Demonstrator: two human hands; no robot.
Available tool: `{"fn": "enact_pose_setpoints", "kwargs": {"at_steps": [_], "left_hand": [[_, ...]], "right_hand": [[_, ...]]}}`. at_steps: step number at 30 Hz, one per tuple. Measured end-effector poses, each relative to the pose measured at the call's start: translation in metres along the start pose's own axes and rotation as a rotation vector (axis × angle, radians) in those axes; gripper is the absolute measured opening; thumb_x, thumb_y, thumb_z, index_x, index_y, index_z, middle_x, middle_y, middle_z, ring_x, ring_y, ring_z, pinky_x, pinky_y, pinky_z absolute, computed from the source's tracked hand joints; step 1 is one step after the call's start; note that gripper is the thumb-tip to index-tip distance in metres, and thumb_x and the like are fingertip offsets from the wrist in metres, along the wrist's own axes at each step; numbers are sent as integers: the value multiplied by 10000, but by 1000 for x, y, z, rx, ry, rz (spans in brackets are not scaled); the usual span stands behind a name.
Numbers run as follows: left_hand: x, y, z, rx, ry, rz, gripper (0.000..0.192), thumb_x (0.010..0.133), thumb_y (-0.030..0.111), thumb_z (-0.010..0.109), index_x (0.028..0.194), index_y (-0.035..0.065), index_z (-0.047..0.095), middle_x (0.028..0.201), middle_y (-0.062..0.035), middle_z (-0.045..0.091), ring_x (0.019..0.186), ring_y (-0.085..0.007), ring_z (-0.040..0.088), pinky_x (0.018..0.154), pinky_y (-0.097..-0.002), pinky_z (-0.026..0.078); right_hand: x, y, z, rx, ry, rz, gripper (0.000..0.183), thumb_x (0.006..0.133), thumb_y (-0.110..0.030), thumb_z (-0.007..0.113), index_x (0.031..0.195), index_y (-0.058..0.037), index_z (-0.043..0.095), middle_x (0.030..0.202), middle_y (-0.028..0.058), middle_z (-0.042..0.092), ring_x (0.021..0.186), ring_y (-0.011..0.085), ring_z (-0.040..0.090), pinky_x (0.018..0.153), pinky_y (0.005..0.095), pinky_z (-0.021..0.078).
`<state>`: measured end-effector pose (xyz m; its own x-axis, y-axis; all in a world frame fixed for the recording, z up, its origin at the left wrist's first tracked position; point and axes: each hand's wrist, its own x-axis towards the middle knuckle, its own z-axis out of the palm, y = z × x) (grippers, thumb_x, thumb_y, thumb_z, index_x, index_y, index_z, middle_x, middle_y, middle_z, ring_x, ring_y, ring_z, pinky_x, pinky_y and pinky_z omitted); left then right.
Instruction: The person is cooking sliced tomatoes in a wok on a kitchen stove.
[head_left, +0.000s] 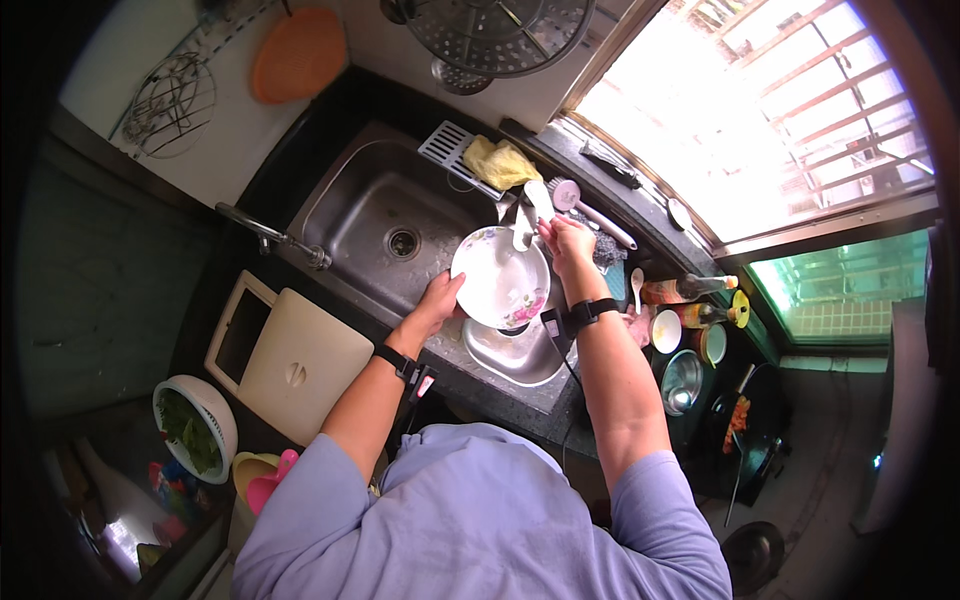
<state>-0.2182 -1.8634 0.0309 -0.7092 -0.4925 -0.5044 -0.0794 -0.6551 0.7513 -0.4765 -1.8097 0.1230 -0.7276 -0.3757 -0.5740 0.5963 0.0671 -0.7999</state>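
A white plate with a pink floral pattern (499, 274) is held over the sink, tilted so that its inner face shows. My left hand (441, 304) grips the plate's left edge, thumb on the rim. Beyond the plate's upper right edge, my right hand (568, 241) has its fingers on the end of a white spoon-shaped piece (537, 199). A second white piece (523, 229) overlaps the plate's rim; its exact kind is unclear. Under the plate lie the steel sink's large basin (352, 217) and a small basin (517, 364), partly hidden.
A chrome faucet (292, 246) stands at the left. Behind the sink are a slotted rack (450, 154), a yellow cloth (501, 163) and a pink-headed brush (568, 196). Bottles (686, 289), bowls (666, 331) and a wok (757, 420) stand right. A colander of greens (193, 431) sits left.
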Motion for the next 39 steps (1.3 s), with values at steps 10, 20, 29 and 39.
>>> {"fn": "enact_pose_setpoints", "kwargs": {"at_steps": [10,20,29,39], "left_hand": [[3,-4,1,-1,-53,-23,380,1076,249,478,1355,-4,526,1207,-114,672,1053,-192,684,851,-373,599],[2,-1,4,5,-63,-68,390,1083,269,458,1372,13,514,1228,-111,665,1070,-208,684,851,-411,606],[-2,5,8,26,-49,-99,393,1085,283,457,1393,44,500,1251,-107,651,1086,-215,676,855,-426,605],[1,2,6,36,-54,-105,398,1082,295,463,1384,37,489,1253,-110,641,1088,-218,671,858,-432,606]], "right_hand": [[0,1,-2,-3,7,-8,234,999,9,560,1222,78,566,1054,167,661,926,290,727,769,334,657],[0,3,-3,24,-13,-4,229,1000,17,548,1219,84,556,1041,167,657,932,298,727,789,340,656],[2,3,-4,11,-11,2,236,1002,22,539,1230,81,548,1048,160,645,959,311,724,817,358,654],[-1,2,-2,18,-6,0,227,997,28,543,1219,78,551,1053,163,641,960,315,722,818,363,654]]}}
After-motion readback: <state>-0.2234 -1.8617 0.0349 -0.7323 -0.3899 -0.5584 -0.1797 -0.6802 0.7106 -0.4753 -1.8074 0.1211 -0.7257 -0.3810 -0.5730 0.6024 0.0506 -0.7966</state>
